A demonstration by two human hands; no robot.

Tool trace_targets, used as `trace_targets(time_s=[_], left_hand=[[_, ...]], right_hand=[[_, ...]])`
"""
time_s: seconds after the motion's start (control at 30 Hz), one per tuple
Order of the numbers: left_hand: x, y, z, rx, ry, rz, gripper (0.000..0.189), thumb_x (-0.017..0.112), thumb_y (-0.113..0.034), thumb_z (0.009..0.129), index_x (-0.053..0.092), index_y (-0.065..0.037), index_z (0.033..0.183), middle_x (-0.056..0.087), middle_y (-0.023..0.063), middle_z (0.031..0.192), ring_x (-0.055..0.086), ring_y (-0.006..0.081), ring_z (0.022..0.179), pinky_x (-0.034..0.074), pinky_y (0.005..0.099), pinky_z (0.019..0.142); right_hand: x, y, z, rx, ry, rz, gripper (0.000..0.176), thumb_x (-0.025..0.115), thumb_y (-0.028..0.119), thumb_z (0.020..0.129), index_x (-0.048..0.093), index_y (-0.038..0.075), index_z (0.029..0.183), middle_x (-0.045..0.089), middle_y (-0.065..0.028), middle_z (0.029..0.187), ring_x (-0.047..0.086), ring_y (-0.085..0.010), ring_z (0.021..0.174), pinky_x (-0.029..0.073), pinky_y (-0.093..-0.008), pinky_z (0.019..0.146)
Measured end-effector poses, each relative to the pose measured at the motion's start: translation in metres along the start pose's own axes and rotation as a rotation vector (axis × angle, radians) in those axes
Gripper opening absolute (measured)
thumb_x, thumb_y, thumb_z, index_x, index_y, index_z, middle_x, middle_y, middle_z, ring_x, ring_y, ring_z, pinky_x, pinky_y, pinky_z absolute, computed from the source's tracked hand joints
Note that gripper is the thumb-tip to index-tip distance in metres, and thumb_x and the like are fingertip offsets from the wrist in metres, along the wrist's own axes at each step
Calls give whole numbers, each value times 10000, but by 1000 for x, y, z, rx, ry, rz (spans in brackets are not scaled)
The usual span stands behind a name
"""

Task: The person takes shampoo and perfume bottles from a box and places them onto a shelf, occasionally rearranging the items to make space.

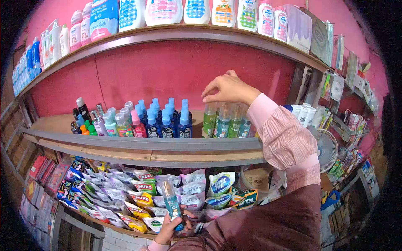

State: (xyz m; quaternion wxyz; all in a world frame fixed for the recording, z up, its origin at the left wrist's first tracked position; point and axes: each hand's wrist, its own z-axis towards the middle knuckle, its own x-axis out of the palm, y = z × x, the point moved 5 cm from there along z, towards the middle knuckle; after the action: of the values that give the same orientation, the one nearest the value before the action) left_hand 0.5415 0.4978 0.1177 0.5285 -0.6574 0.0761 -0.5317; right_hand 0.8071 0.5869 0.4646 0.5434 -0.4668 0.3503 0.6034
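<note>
Low in the head view, my left hand grips a slim teal spray bottle with a clear cap, held upright in front of the pouches. My right hand is raised over the middle shelf, its fingers bent and apart with nothing visible in them. Right below its fingertips stands a group of green bottles and teal bottles with clear caps. To the left of these, dark blue spray bottles with light blue tops stand in rows.
Baby powder bottles line the upper shelf. Smaller bottles, among them a pink one, fill the middle shelf's left part. Underneath lie rows of pouches. A white fan stands on the right, beyond my right arm.
</note>
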Motion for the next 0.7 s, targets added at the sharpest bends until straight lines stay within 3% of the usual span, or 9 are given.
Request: trace_targets(time_s=[0.17,0.27,0.37,0.57,0.7], left_hand=[[4,-2,1,5,-2,-10,541,624,-276,858,363,-23,1258,595,207,1047,614,212,704,496,297,559],[5,-5,1,13,-6,9,523,613,-269,866,365,-23,1254,595,206,1044,614,211,706,491,298,566],[2,-3,1,4,-9,1,520,607,-267,871,363,-24,1259,596,203,1041,614,210,703,490,296,569],[3,-4,2,1,-20,11,526,608,-265,870,364,-16,1263,597,201,1039,616,211,706,498,296,572],[0,-3,3,9,-18,14,530,611,-263,867,365,-7,1260,597,204,1041,619,212,704,503,295,571]], right_hand=[[-2,2,2,-22,-45,-108,328,703,421,706,725,161,904,692,-59,835,621,-182,760,297,-374,890],[-1,-5,4,-136,-86,53,318,712,405,688,725,154,883,687,-54,793,627,-175,785,328,-354,857],[6,-13,9,-168,-74,210,345,738,441,645,724,169,857,675,-43,755,629,-197,816,295,-376,826],[-1,6,4,-59,-73,-57,311,697,422,691,719,148,838,675,-45,745,631,-169,767,348,-335,812],[0,3,8,-88,6,20,316,736,390,647,710,172,875,677,-29,782,622,-162,816,301,-367,812]])
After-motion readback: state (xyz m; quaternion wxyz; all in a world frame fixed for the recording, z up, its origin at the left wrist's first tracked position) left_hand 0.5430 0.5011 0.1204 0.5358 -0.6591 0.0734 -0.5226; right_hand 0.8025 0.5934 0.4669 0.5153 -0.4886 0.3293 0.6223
